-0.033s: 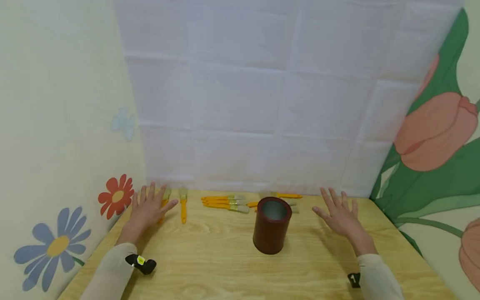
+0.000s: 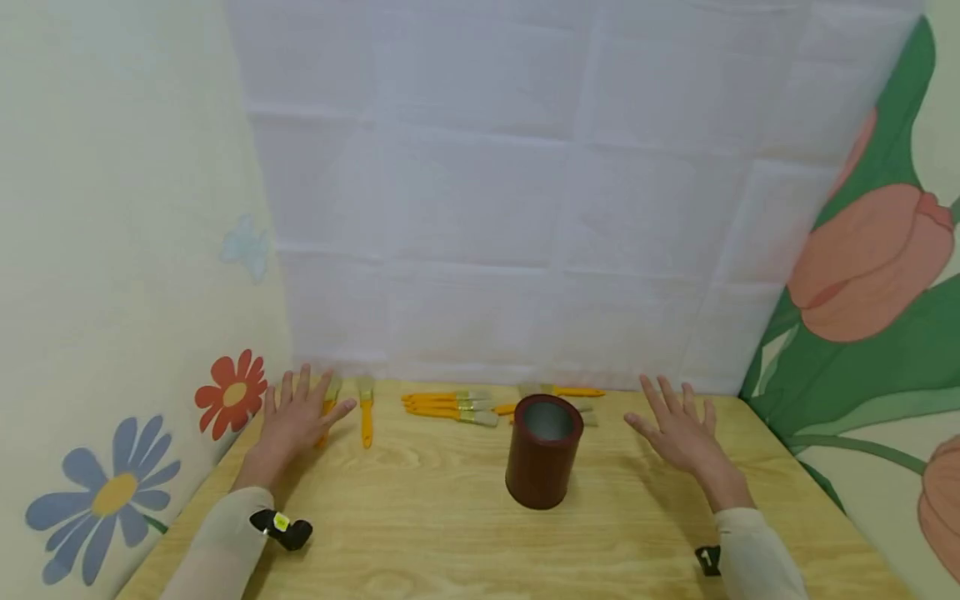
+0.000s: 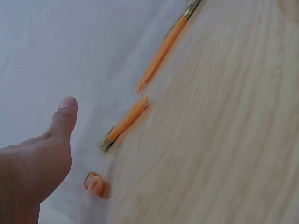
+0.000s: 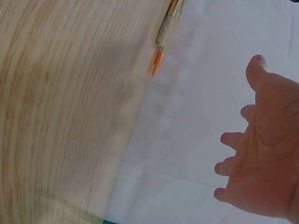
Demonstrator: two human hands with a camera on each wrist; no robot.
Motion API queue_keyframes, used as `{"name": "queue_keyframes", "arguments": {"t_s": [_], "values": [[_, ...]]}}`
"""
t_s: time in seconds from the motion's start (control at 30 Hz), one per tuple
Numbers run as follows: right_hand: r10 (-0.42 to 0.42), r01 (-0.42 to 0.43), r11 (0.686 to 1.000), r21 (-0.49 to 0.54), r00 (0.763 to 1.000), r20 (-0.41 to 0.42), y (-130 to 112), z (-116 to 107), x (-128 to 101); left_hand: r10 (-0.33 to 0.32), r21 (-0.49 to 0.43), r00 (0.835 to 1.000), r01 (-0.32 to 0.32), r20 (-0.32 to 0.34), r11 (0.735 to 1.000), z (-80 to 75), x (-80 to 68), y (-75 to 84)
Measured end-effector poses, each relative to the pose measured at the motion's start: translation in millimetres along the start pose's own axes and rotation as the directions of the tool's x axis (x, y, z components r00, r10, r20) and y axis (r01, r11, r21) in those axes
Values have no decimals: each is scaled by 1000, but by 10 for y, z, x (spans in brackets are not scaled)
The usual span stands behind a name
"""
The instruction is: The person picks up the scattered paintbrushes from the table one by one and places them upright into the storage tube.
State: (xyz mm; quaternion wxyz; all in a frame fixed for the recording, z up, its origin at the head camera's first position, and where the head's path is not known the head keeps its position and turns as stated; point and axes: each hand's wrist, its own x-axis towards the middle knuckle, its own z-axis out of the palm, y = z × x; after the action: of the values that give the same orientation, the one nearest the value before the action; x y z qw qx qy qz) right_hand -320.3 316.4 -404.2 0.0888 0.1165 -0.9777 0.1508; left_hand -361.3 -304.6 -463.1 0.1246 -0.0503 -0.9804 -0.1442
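My left hand (image 2: 292,425) is spread out over the left part of the table, its fingers straight and holding nothing. Partly behind it in the head view lies one orange-handled paintbrush (image 2: 327,406). Just right of that lies a second paintbrush (image 2: 367,412), bristles toward the back. In the left wrist view this hand (image 3: 42,163) appears raised above the wood, thumb up. On the right, my right hand (image 2: 682,433) is also spread and holds nothing. Between the hands stands a dark red-brown cylindrical pot (image 2: 543,458), upright with its open top showing a grey inside.
Several more paintbrushes (image 2: 450,407) lie grouped along the back edge, some partly hidden behind the pot. A white creased cloth (image 2: 465,208) hangs behind the wooden table (image 2: 420,533). Painted walls with a blue flower (image 2: 112,496) and tulips (image 2: 862,258) flank the sides.
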Motion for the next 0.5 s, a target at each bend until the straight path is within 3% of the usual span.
{"name": "queue_keyframes", "arguments": {"t_s": [0.17,0.23,0.3,0.4,0.5], "values": [[-20,20,999,26,999,-36,-56,12,46,17,-11,1000,-18,-12,1000,-21,25,-16],[-38,43,991,128,998,-45,-135,-21,63,21,-12,1000,-21,-15,1000,-37,31,6],[-60,73,956,283,997,-51,-230,-76,60,16,-6,1000,-16,-9,1000,-45,41,48],[-108,117,859,499,993,-48,-407,-190,23,15,-14,1000,-15,8,1000,-49,82,123],[-157,153,810,566,987,-41,-556,-271,-16,3,-27,1000,-2,25,1000,-50,147,192]]}}
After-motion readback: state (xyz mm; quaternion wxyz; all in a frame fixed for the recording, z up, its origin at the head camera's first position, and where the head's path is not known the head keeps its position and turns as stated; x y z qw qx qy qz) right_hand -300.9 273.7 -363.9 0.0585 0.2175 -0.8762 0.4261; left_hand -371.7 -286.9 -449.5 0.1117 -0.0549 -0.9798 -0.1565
